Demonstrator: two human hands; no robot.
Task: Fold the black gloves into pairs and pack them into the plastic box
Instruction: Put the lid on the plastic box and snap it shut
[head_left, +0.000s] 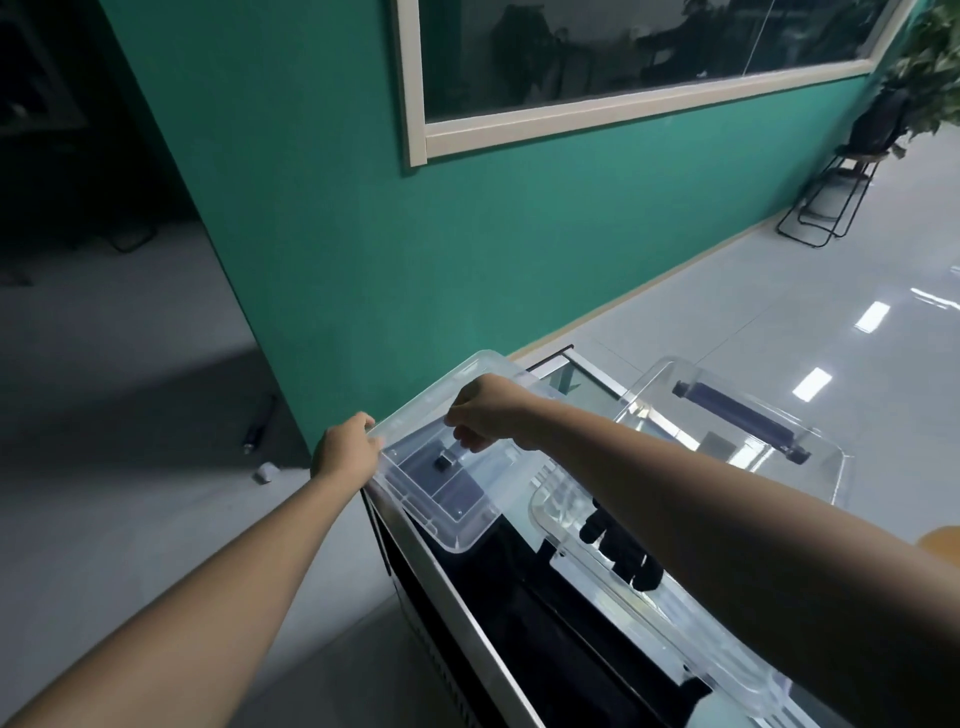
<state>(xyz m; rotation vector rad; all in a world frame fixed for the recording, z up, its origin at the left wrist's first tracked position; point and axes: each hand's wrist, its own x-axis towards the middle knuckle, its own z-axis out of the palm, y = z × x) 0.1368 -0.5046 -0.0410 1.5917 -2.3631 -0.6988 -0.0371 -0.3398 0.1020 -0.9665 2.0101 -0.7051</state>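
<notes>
I hold a clear plastic lid (441, 499) tilted over the far left end of the glass-topped table (470, 603). My left hand (347, 453) grips its left edge. My right hand (480, 415) is closed on its upper rim. A small dark square shows through the lid. To the right lies a clear plastic box (691, 618); a black glove (621, 553) shows through its wall, fingers spread. More black fabric (693, 693) shows at the box's near end. My right forearm hides part of the box.
A second clear container with a dark blue handle (737, 421) stands at the table's far right. The green wall rises just behind the table. A plant on a black stand (831, 208) is far right. Small objects (264, 472) lie on the floor at left.
</notes>
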